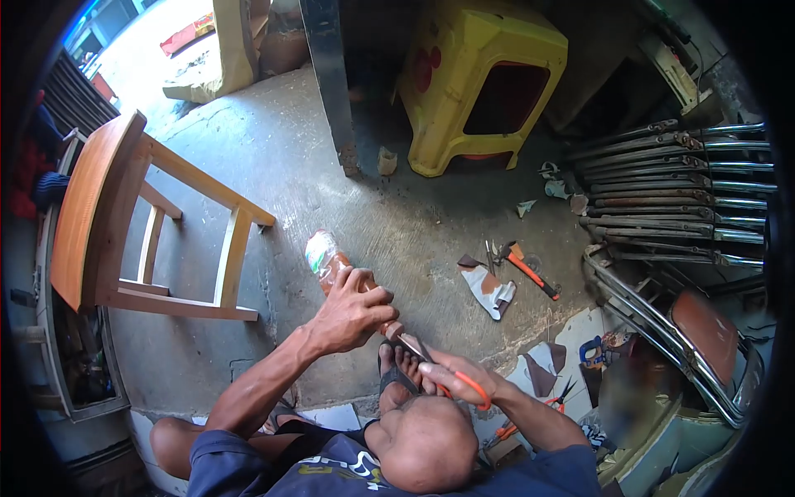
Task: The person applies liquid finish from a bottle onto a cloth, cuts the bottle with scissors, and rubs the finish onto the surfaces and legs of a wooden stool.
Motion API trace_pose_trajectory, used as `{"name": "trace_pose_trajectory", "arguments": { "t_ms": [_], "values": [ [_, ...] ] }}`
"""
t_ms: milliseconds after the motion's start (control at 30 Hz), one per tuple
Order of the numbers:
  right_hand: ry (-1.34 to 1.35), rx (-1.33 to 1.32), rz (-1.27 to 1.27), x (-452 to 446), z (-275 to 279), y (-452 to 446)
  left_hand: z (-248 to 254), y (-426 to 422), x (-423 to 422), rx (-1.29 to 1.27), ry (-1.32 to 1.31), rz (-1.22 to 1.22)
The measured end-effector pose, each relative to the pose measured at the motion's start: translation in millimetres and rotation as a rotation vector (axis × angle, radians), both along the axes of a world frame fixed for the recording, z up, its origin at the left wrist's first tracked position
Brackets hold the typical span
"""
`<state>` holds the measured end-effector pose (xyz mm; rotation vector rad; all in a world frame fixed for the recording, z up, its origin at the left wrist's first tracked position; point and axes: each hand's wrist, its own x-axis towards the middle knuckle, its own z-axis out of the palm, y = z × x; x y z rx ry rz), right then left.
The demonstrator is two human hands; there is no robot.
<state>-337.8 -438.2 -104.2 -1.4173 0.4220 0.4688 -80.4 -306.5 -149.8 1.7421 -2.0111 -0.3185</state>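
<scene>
My left hand (352, 311) is wrapped round a plastic bottle (325, 255) with reddish-brown contents, its base pointing up and left and its neck toward my right hand. In my right hand (455, 374) are scissors with orange handles (474, 389); their blades (414, 344) reach to the bottle's neck end (391, 330). Whether the blades touch the neck is too small to tell. Both hands are above my sandalled foot.
A wooden stool (99, 215) lies on its side at the left. Behind are a dark post (329, 83) and a yellow plastic stool (489, 83). A hammer (530, 269) and scraps (490, 290) lie on the floor; folded metal frames (662, 195) are stacked right.
</scene>
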Motion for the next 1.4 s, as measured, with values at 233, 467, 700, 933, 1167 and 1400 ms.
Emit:
{"name": "trace_pose_trajectory", "arguments": {
  "t_ms": [233,467,700,933,1167,1400],
  "values": [
    [0.001,-0.048,0.005,-1,-10,-4,-4,-3,-4,-0.042,-0.043,0.026],
    [-0.298,-0.47,-0.01,-14,-29,5,-4,-6,-10,0.014,-0.009,0.027],
    [0.046,0.314,-0.1,-19,46,-40,2,-19,18,-0.08,-0.001,0.298],
    [0.689,-1.371,-0.372,-158,-154,-144,37,-16,52,-0.112,0.151,0.368],
    [0.875,-1.166,-0.239,-130,-144,-122,51,-11,43,-0.137,0.297,0.325],
    [-0.745,-1.14,-0.418,41,9,-30,54,-19,-2,0.168,0.398,0.039]
  ]
}}
